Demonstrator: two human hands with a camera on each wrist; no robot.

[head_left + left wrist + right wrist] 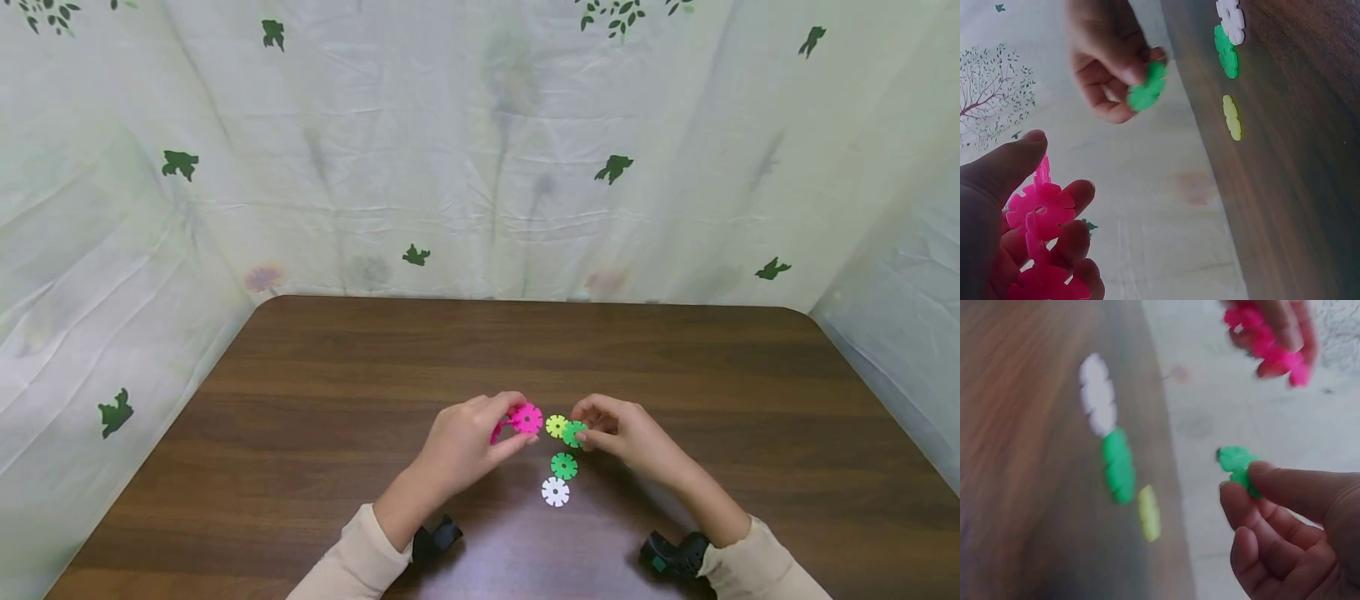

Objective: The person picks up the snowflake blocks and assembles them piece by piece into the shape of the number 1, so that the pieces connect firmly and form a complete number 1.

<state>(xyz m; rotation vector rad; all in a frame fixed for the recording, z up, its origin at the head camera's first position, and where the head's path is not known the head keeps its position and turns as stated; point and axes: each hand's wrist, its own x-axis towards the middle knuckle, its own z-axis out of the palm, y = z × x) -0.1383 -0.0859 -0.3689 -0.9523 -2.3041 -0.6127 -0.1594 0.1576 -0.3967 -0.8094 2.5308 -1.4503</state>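
Left hand [467,446] raised above the wooden table [315,392], fingers and thumb curled round a cluster of joined pink discs [522,419]; per the left wrist view, at least two notched pink discs interlocked, one slotted edge-on into another, thumb on top and fingertips beneath. Right hand [626,437] likewise off the table, thumb and forefinger pinching a single green disc [574,433] by its edge, remaining fingers curled loosely below it. Held green disc just right of the pink cluster, apart from it, not touching.

Three loose discs flat on the table, taken from the held green disc: yellow disc [556,426] just beside it on the left, between the two hands; second green disc [564,466] near, toward the person; white disc [556,492] beyond that, nearest the person. Loose discs close together in a short row, none overlapping. Right wrist view blurred, disc notches not legible there.

Cream sleeves at both wrists, black wrist mounts below. Pale curtain with green leaf print [480,150] behind and at both sides of the table.
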